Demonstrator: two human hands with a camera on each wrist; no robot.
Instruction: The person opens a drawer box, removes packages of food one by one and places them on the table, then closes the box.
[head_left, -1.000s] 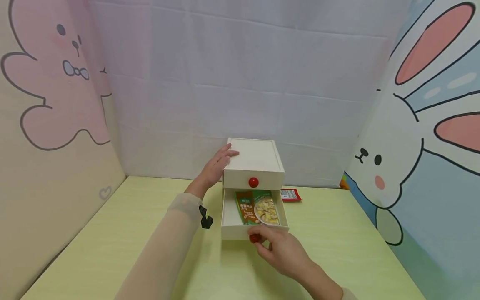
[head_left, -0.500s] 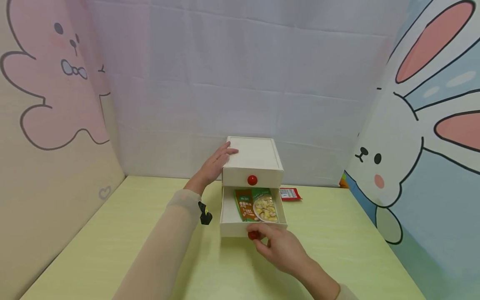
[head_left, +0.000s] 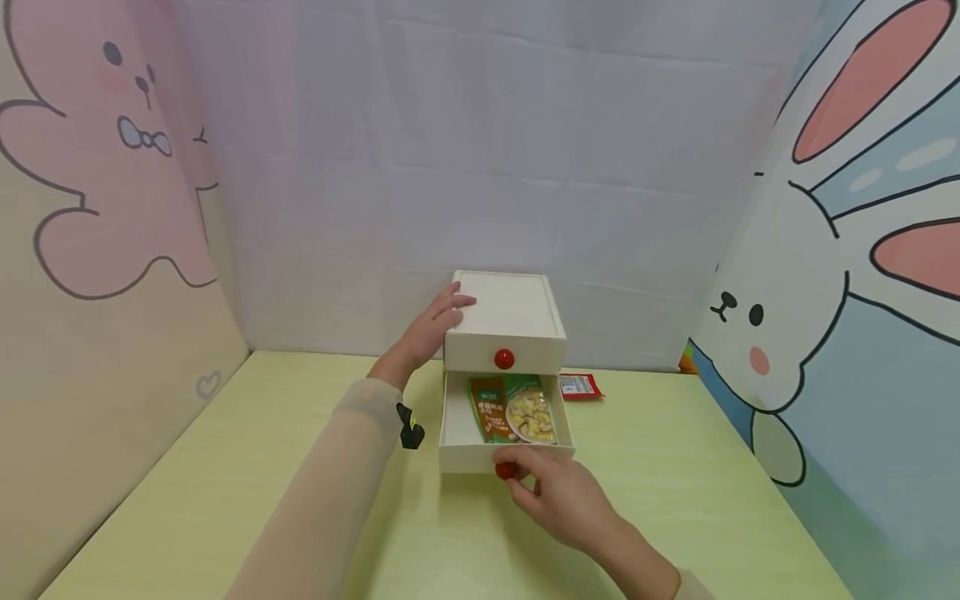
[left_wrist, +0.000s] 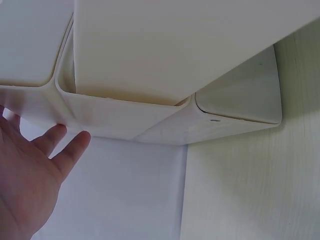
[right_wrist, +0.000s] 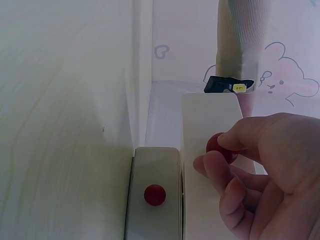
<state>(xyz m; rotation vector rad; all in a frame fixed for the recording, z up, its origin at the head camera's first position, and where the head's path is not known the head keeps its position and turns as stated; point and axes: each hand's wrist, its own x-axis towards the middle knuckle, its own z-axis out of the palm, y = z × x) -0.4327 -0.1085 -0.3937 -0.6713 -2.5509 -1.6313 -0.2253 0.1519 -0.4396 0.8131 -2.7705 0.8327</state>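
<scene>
A small white drawer cabinet (head_left: 504,304) stands against the back wall in the head view. Its middle drawer (head_left: 459,417) is pulled out and holds a green and brown food packet (head_left: 517,410) with a picture of a dish. My right hand (head_left: 566,500) pinches that drawer's red knob (right_wrist: 215,144) between thumb and fingers. My left hand (head_left: 427,333) rests on the cabinet's upper left edge, fingers extended; in the left wrist view its fingertips (left_wrist: 80,140) lie at the side wall. Above the pulled-out drawer, the top drawer (head_left: 472,357) is closed.
A red packet (head_left: 579,387) lies on the pale yellow-green table (head_left: 675,483), right of the cabinet. The bottom drawer (right_wrist: 155,170), with its own red knob, is closed. A white cloth backdrop (head_left: 375,167) and cartoon-printed side panels (head_left: 757,333) surround the table.
The head view has shifted very slightly. Both hands, the cabinet and the pulled-out drawer keep the same places relative to one another.
</scene>
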